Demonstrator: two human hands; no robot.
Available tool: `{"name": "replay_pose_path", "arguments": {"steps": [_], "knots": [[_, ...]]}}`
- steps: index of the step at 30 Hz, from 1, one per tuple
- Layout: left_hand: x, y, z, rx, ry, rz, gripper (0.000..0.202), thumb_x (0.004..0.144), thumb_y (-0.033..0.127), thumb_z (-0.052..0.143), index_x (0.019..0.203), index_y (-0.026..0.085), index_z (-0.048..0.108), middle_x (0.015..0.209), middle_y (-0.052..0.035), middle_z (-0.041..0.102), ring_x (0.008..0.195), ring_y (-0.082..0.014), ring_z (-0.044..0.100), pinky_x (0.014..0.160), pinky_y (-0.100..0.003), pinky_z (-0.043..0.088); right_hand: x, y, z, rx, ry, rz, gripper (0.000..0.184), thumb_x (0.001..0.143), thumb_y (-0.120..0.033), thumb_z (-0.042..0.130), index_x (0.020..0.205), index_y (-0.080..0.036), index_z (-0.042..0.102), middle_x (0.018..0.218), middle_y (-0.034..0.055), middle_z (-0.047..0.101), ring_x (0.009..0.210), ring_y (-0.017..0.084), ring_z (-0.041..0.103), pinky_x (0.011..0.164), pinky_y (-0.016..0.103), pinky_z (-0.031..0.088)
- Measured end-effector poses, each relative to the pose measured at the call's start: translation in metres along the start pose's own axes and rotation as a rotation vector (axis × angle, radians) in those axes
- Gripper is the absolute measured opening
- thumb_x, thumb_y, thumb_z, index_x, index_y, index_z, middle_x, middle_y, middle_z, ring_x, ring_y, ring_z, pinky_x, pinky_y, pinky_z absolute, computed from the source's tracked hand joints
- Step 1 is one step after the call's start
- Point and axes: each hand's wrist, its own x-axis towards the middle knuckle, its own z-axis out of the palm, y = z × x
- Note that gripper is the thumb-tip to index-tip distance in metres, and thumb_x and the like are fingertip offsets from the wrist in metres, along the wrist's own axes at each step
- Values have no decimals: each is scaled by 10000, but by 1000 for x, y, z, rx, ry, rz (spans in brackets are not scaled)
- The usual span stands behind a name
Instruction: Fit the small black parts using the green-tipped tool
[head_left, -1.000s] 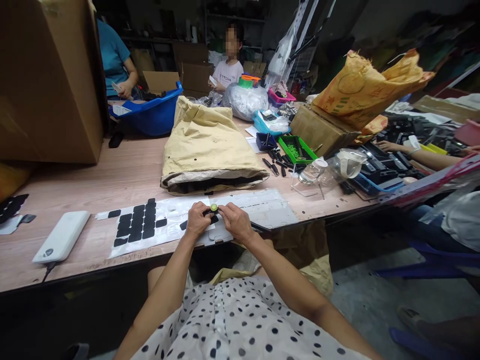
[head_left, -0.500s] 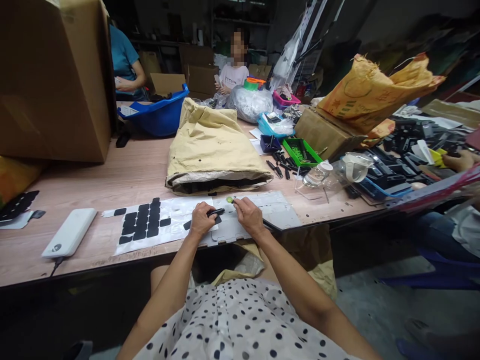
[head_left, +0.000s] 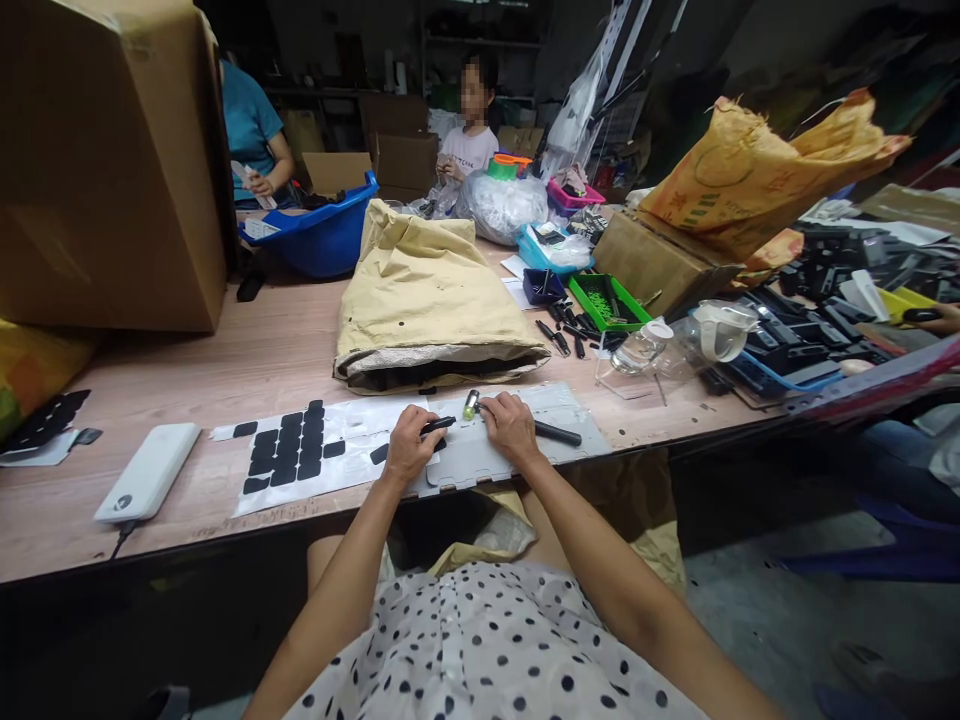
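Observation:
My left hand (head_left: 409, 443) is closed on a small black part (head_left: 437, 425) that lies over a white backing sheet (head_left: 352, 445) at the table's near edge. My right hand (head_left: 510, 424) is closed on a black rod-shaped tool (head_left: 555, 433) whose green-tipped end (head_left: 471, 405) points left, close to the black part. Rows of black adhesive pads (head_left: 289, 455) are stuck on the sheet to the left of my left hand. A tan sack (head_left: 427, 295) with black parts in its mouth lies just beyond both hands.
A white power bank (head_left: 146, 472) lies at the left. A big cardboard box (head_left: 105, 160) stands at the back left, a blue tub (head_left: 319, 235) behind it. Green tray (head_left: 600, 300), bottle and black parts crowd the right. Other people sit at the far side and right.
My right hand has taken up the black tool and brought its green tip toward the black part. My left hand has stayed on the part. The view has shifted slightly.

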Motion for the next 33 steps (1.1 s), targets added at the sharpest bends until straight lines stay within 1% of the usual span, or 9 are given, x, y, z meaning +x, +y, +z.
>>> {"name": "replay_pose_path", "arguments": {"steps": [9,11,15,18,22,25,28,31,33], "knots": [[-109,23,7,-135,-306,170,261,969,364,548,1077,219,736,890,-83,734,816,-206,688,781,-324,570,-1,-1,-1,-14,-7,15,261,975,-232,539,1136,-238,745,961,86,642,908,240,521,796,321,383],[-125,18,12,-93,-368,84,265,964,363,545,1078,230,745,907,-88,748,830,-212,702,793,-324,575,-1,-1,-2,-19,-5,14,253,976,-239,541,1128,-240,744,961,86,644,909,241,522,790,321,380],[-133,3,23,151,-531,-327,277,940,305,553,1131,241,744,1054,-114,780,1000,-274,732,904,-386,565,0,-3,-3,-24,-17,31,248,978,-250,547,1130,-238,743,966,88,645,923,243,528,789,317,382],[-131,-8,30,304,-622,-516,321,913,208,551,1177,243,731,1118,-129,777,1095,-299,721,916,-402,552,1,-4,-4,-25,-22,35,247,978,-250,548,1129,-237,743,967,90,644,928,244,530,790,316,385],[-129,-6,29,336,-685,-527,269,847,177,606,1059,252,755,1066,-117,783,1056,-298,730,865,-383,547,2,-5,-3,-25,-17,28,245,975,-242,549,1127,-244,741,963,90,638,925,245,526,781,319,386],[-113,13,15,160,-764,-445,141,833,271,635,901,242,756,929,-77,787,930,-267,739,814,-352,542,2,-6,-3,-32,-20,31,244,972,-238,551,1128,-243,739,964,89,634,925,245,524,782,320,387],[-79,32,-6,-172,-805,-408,240,849,420,615,873,216,739,781,-40,757,706,-205,698,683,-308,537,2,-7,-4,-33,-26,44,244,972,-239,553,1126,-234,741,969,92,638,930,247,525,788,324,389],[-30,32,-28,-341,-639,-469,372,824,545,619,861,190,722,689,-22,718,562,-163,620,592,-288,514,1,-8,-4,-28,-23,47,242,977,-241,544,1116,-234,741,979,94,639,928,247,524,790,327,390],[5,18,-40,-253,-328,-499,337,809,515,627,837,190,713,691,-28,716,592,-175,631,610,-297,523,1,-9,-4,-26,-24,42,241,979,-245,543,1119,-241,740,981,91,635,924,246,521,791,327,390]]}}
